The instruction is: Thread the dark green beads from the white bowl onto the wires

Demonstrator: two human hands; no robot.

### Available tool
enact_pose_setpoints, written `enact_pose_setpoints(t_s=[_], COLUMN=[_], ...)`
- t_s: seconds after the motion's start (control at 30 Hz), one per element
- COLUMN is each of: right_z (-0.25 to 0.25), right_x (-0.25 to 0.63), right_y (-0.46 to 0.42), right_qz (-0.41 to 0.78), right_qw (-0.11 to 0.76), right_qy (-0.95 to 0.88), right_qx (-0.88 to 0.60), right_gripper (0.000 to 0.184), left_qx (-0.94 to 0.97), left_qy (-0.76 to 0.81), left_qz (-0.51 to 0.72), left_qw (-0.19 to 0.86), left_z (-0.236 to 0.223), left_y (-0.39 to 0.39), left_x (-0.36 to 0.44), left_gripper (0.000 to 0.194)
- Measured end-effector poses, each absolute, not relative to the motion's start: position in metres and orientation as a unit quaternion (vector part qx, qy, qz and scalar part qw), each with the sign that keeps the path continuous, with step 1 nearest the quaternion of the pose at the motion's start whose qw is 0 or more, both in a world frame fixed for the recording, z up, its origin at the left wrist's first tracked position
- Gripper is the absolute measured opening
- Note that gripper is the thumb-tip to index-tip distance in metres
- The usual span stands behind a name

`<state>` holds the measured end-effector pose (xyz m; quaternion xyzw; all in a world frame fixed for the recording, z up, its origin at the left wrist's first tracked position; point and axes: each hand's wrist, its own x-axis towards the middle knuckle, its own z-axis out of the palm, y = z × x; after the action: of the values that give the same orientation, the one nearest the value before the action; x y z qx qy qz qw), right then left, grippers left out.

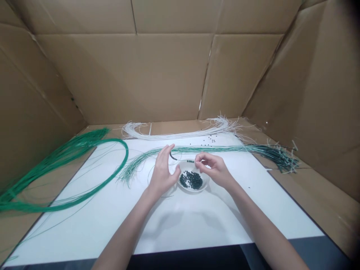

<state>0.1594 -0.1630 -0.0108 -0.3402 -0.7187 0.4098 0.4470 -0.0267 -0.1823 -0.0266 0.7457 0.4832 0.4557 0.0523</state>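
A small white dish (204, 184) holding several dark green beads (191, 179) sits on a white board (180, 221). My left hand (163, 170) hovers at the dish's left rim, fingers curled and pinched on a thin cord with dark beads strung on it (173, 156). My right hand (214, 167) is over the dish's right side, fingertips pinched on the other end of the cord, where a few beads (190, 161) sit.
A bundle of green cords (225, 149) lies across the board behind the dish. White cords (180, 133) lie farther back. A thick green bundle (56, 157) loops at the left. Loose beads (209, 140) are scattered behind. Cardboard walls surround the board.
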Motion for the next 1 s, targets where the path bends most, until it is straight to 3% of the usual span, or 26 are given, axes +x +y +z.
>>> enact_pose_setpoints(t_s=[0.13, 0.27, 0.33, 0.73, 1.0], right_z=[-0.011, -0.013, -0.016, -0.022, -0.019], right_x=[0.162, 0.164, 0.166, 0.167, 0.163], right_y=[-0.160, -0.155, -0.151, -0.144, -0.146], right_qz=[0.489, 0.526, 0.533, 0.527, 0.530], right_qw=[0.463, 0.477, 0.489, 0.505, 0.491], right_qy=[-0.669, -0.635, -0.618, -0.598, -0.603], right_qx=[-0.315, -0.305, -0.308, -0.330, -0.338], right_gripper=[0.014, 0.013, 0.013, 0.012, 0.012], left_qx=[0.694, 0.737, 0.750, 0.717, 0.699], left_qy=[0.514, 0.455, 0.434, 0.455, 0.484], left_qz=[0.493, 0.479, 0.476, 0.490, 0.522], left_qw=[0.105, 0.142, 0.148, 0.197, 0.068], left_z=[-0.030, -0.027, -0.025, -0.018, -0.022], left_y=[-0.178, -0.177, -0.178, -0.187, -0.186], left_x=[-0.030, -0.033, -0.033, -0.028, -0.025], left_gripper=[0.056, 0.021, 0.013, 0.017, 0.010])
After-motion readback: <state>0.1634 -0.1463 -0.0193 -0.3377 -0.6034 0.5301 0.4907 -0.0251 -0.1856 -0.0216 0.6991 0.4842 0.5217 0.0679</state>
